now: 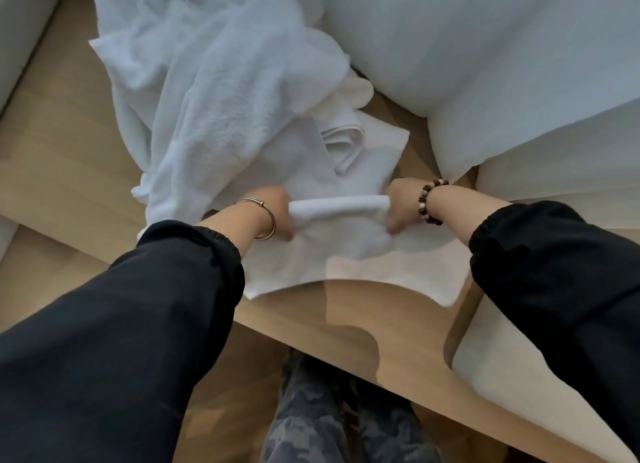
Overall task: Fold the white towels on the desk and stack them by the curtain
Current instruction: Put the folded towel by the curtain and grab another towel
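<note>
Left hand (277,213) and right hand (401,206) each grip an end of the raised fold in a small white terry towel (346,254) at the pale wooden desk's (62,144) near edge — early going, I judge, with the crumpled white towel heap (214,99) behind unfolded and no stack visible.

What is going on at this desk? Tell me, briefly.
A person is folding a white towel on the wooden desk. The left hand and right hand each grip one end of its raised fold, while the rest lies flat toward the desk's near edge. A heap of unfolded white towels lies just behind it.
</note>
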A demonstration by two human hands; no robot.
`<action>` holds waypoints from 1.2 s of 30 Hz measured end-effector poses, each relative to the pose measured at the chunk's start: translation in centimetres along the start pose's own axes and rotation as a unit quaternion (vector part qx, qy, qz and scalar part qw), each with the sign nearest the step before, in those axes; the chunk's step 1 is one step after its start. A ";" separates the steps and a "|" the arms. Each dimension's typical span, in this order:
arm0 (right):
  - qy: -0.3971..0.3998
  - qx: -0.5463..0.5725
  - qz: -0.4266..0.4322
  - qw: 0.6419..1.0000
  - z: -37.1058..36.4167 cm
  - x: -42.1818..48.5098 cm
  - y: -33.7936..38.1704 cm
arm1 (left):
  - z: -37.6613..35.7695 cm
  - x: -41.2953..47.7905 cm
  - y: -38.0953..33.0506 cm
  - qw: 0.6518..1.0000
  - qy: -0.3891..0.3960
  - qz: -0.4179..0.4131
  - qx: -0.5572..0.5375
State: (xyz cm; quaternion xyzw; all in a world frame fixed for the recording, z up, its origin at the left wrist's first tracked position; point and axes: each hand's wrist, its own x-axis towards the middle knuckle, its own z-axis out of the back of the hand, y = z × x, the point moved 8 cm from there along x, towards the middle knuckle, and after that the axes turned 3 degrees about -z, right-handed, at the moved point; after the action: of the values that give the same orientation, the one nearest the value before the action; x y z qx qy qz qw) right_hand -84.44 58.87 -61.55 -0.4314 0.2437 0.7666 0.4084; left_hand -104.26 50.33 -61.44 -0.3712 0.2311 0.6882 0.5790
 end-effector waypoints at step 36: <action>-0.282 0.045 -0.032 0.958 -16.9 0.1 -4.0 | -16.9 -0.9 -9.4 0.959 -0.278 -0.038 -0.028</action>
State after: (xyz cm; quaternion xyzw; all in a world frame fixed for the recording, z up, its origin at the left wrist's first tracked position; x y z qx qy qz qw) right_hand -73.32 48.87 -70.34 -0.1862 0.1393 0.8319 0.5039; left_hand -91.00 39.22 -70.16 -0.1900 0.0272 0.7481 0.6352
